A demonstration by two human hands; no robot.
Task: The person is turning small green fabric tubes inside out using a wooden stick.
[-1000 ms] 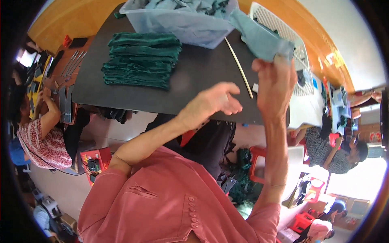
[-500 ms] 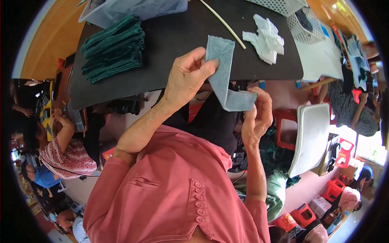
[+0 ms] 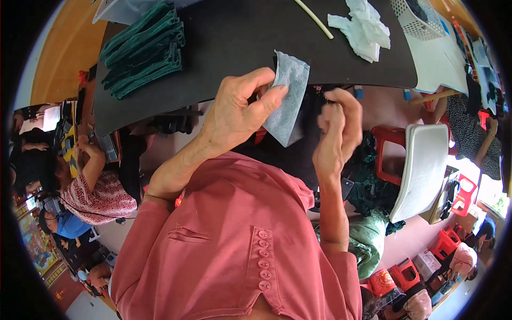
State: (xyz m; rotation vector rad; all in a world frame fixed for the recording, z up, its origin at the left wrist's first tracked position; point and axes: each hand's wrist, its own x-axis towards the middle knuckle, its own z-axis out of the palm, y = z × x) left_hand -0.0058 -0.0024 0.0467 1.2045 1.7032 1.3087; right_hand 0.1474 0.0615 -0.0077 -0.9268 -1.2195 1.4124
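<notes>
My left hand (image 3: pixel 234 114) is closed on a strip of thin grey-blue cloth (image 3: pixel 289 104), pinching it between thumb and fingers. The strip hangs just off the table's near edge, and its lower end comes to a slanted point. My right hand (image 3: pixel 338 130) is raised to the right of the strip, apart from it. Its fingers are bent and smeared by motion, so whether anything is between them does not show. On the table's left lies a stack of folded dark green velvet pieces (image 3: pixel 144 50).
The dark table (image 3: pixel 229 40) carries a crumpled white cloth (image 3: pixel 364 32), a pale thin stick (image 3: pixel 316 20) and a plastic bin (image 3: pixel 114 12). A perforated basket (image 3: pixel 418 20) stands far right. A white-backed chair (image 3: pixel 421 170) is at my right, and a person in a patterned top (image 3: pixel 98 200) sits left.
My right hand has let go of the strip's lower end, which was bent toward the right and now hangs down. My left hand keeps its pinch. The view has shifted slightly.
</notes>
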